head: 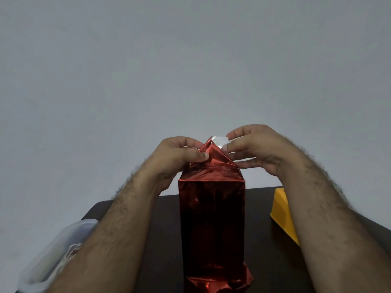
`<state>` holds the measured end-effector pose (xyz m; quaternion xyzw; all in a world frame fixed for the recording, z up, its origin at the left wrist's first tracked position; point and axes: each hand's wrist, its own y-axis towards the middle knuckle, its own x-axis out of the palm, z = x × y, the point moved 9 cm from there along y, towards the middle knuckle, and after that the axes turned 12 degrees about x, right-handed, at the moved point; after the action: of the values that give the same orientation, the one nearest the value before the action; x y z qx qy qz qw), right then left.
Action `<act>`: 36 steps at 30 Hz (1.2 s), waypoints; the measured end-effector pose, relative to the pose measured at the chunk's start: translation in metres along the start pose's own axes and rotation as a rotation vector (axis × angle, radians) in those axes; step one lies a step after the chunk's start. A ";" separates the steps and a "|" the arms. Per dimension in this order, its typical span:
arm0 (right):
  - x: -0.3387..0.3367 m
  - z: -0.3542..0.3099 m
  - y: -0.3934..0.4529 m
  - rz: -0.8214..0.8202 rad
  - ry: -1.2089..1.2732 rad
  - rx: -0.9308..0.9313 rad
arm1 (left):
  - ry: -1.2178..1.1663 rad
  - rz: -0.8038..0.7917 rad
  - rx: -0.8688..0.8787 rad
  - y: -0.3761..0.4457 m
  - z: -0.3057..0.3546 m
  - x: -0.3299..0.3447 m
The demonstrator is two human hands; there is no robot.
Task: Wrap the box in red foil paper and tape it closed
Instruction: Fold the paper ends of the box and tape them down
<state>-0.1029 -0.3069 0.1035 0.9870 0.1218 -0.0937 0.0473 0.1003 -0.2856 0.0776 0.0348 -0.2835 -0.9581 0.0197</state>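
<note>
Standing upright on the dark table (160,229), the red-foil-wrapped box (211,225) is having its top end closed. The folded triangular flap (212,152) is pinched by the left hand (179,154), while a strip of clear tape (221,141) is held at its peak by the right hand (254,148). Next, the tape would need pressing down flat over the fold.

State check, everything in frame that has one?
box: upright on the table, wrapped in red foil, top flaps folded to a peak
tape piece: at the peak, not pressed flat yet
left hand: pinches the top fold
right hand: pinches the tape
yellow object: on the table, untouched
</note>
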 end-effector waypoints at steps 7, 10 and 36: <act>0.006 0.002 -0.003 0.076 -0.032 -0.011 | 0.006 -0.018 -0.044 -0.005 0.001 0.000; 0.006 -0.003 -0.004 0.159 -0.014 -0.075 | 0.047 0.004 -0.017 -0.004 0.005 -0.003; 0.015 0.001 -0.002 -0.008 0.028 -0.089 | -0.057 -0.018 -0.009 -0.008 0.004 0.017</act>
<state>-0.0897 -0.3014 0.0992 0.9847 0.1302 -0.0747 0.0889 0.0833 -0.2778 0.0760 0.0101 -0.2794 -0.9601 0.0032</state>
